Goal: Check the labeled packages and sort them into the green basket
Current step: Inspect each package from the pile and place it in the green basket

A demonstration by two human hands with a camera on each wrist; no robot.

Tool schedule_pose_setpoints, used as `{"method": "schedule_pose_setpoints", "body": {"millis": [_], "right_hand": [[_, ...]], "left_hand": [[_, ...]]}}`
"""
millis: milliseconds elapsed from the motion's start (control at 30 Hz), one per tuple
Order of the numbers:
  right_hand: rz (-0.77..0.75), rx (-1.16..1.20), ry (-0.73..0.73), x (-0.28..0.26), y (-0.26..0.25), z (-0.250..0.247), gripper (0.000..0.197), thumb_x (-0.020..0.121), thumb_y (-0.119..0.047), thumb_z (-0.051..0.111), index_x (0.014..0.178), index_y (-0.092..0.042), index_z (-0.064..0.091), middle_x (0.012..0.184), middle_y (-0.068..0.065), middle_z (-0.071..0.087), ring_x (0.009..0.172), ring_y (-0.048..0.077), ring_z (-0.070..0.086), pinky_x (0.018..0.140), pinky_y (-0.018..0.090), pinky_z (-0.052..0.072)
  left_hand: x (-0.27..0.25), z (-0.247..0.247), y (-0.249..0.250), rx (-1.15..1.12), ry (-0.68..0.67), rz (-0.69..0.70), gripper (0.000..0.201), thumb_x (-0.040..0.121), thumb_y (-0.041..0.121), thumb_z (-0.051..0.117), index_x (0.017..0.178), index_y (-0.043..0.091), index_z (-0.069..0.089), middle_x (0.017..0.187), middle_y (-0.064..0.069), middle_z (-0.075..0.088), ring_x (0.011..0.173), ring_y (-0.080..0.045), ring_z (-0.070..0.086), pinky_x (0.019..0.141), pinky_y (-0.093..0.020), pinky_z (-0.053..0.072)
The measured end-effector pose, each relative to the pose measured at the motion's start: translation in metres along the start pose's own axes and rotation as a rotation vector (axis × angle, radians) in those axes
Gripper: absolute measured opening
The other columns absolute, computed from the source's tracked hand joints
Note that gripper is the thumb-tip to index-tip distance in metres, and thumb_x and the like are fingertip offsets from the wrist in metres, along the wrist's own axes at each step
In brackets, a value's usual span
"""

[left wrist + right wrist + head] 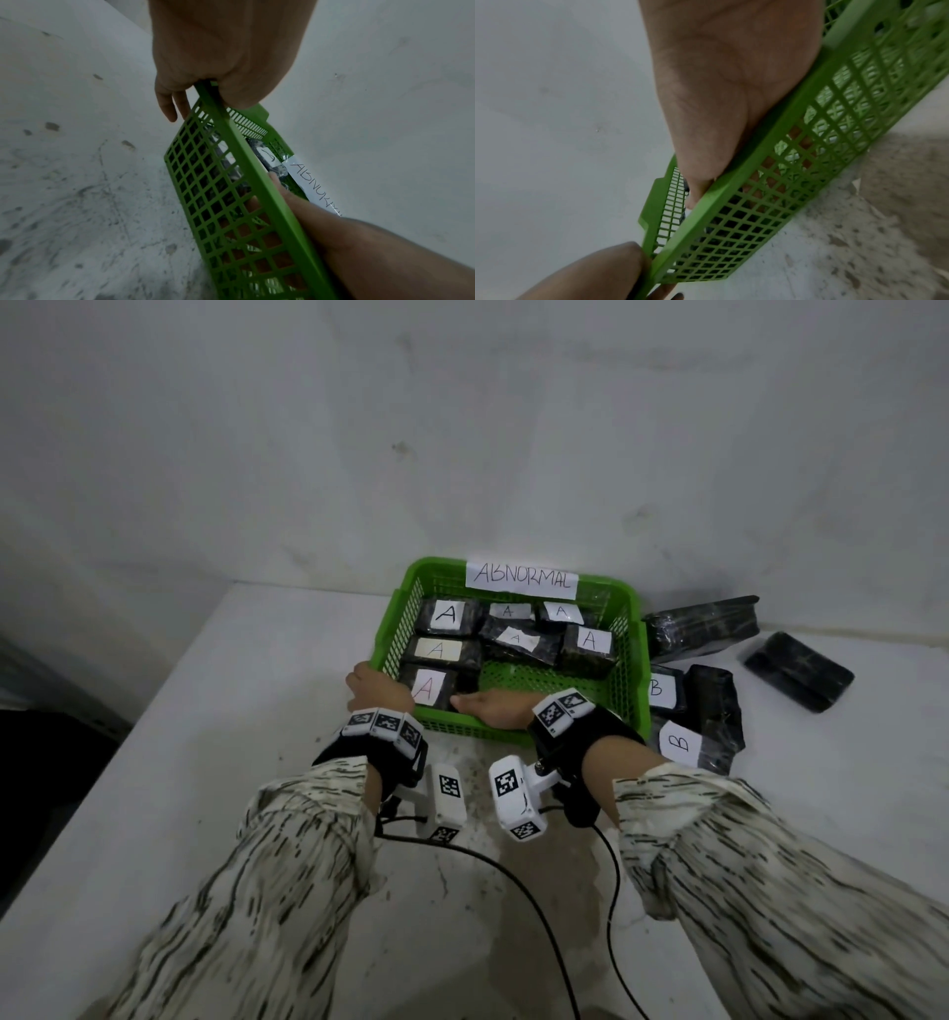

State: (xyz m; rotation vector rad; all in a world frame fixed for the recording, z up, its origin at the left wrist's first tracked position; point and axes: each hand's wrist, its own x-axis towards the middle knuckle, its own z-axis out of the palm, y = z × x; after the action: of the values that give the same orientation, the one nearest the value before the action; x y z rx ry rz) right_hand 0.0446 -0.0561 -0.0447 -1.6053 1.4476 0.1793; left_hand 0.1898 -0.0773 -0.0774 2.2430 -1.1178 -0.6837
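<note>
Hands at green basket, B packages beside, dark packages beyond

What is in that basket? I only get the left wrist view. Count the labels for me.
Observer: The head view shows seven A packages in the green basket.
Operator: Tell me what is left outside.
Observer: Dark packages lie on the table right of the basket; two are B packages.
Operator: Report the right hand.
Observer: The right hand reaches over the near rim, fingertips at the red-lettered A package.
</note>
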Motion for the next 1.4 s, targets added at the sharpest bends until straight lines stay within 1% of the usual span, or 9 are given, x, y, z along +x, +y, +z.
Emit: {"method": "schedule_pose_setpoints", "body": {"millis": [233,333,467,633,833,933,1033,1233,1400], "right_hand": [[-0.173,0.426,0.713,-0.007,0.031,0.002,0.03,0.095,-0.025,0.055,0.123,-0.013,0.056,0.107,0.01,0.063,0.092,0.023,0.059,0.082,0.035,0.051],[-0.169,0.293,0.973,-0.025,0.059,-0.012,0.025,0.09,-0.024,0.059,0.115,-0.019,0.058,0.104,0.005,0.06,0.098,0.021,0.054,0.088,0.035,0.047],[0.046,0.156,1.174,-0.06,0.108,-0.037,0.029,0.089,-0.022,0.057,0.117,-0.015,0.059,0.118,0.014,0.055,0.113,0.031,0.044,0.092,0.037,0.035],[0.449,0.154,1.095,-0.089,0.169,-0.046,0.034,0.09,-0.024,0.052,0.123,-0.015,0.055,0.133,0.018,0.042,0.125,0.036,0.035,0.101,0.042,0.032],[0.663,0.25,0.922,-0.095,0.219,-0.048,0.063,0.087,-0.043,0.06,0.133,-0.005,0.04,0.139,0.023,0.034,0.126,0.041,0.035,0.103,0.044,0.031],[0.587,0.359,0.75,-0.089,0.235,-0.047,0.073,0.084,-0.05,0.063,0.131,0.0,0.038,0.132,0.024,0.047,0.118,0.04,0.05,0.097,0.043,0.043],[0.497,0.501,0.775,-0.088,0.238,-0.046,0.062,0.087,-0.036,0.063,0.129,0.002,0.038,0.126,0.023,0.054,0.113,0.038,0.055,0.086,0.036,0.044],[0.304,0.924,1.13,-0.1,0.229,-0.052,0.054,0.092,-0.032,0.047,0.141,-0.012,0.033,0.123,0.019,0.057,0.107,0.037,0.056,0.09,0.042,0.048],[-0.017,1.163,0.949,-0.136,0.219,-0.06,0.034,0.096,-0.024,0.042,0.127,-0.015,0.051,0.102,0.01,0.06,0.081,0.021,0.058,0.057,0.029,0.047]], "left_hand": [[-0.016,-0.009,0.024,-0.036,0.146,0.019,0.066,0.083,0.003,0.053,0.143,0.009,0.027,0.152,-0.014,0.021,0.146,-0.03,0.003,0.116,-0.048,0.0],[-0.041,-0.001,0.051,-0.012,0.079,0.132,0.063,0.086,0.009,0.053,0.143,0.008,0.027,0.155,-0.015,0.016,0.146,-0.03,-0.001,0.118,-0.046,0.0],[-0.087,0.033,0.086,-0.051,-0.12,0.285,0.059,0.09,0.014,0.052,0.143,0.011,0.027,0.155,-0.016,0.014,0.146,-0.03,0.002,0.119,-0.042,0.002],[-0.141,0.088,0.113,-0.048,-0.385,0.43,0.055,0.094,0.024,0.049,0.144,0.011,0.029,0.153,-0.016,0.021,0.143,-0.029,0.015,0.117,-0.039,0.015],[-0.173,0.132,0.12,0.017,-0.654,0.433,0.057,0.1,0.02,0.039,0.149,0.007,0.015,0.157,-0.013,0.013,0.146,-0.029,0.009,0.117,-0.042,0.018],[-0.174,0.137,0.121,-0.021,-0.696,0.401,0.055,0.098,0.01,0.038,0.149,0.009,0.017,0.153,-0.015,0.024,0.134,-0.035,0.034,0.107,-0.045,0.035],[-0.174,0.136,0.124,-0.062,-0.73,0.374,0.055,0.099,0.008,0.037,0.15,0.012,0.016,0.151,-0.012,0.026,0.12,-0.035,0.048,0.099,-0.047,0.043],[-0.174,0.129,0.124,-0.079,-0.77,0.393,0.052,0.098,0.007,0.04,0.147,0.012,0.025,0.141,-0.015,0.043,0.115,-0.035,0.052,0.097,-0.042,0.045],[-0.174,0.113,0.128,-0.122,-0.731,0.433,0.05,0.099,0.02,0.043,0.146,0.008,0.029,0.144,-0.013,0.042,0.129,-0.031,0.044,0.103,-0.035,0.036]]}}
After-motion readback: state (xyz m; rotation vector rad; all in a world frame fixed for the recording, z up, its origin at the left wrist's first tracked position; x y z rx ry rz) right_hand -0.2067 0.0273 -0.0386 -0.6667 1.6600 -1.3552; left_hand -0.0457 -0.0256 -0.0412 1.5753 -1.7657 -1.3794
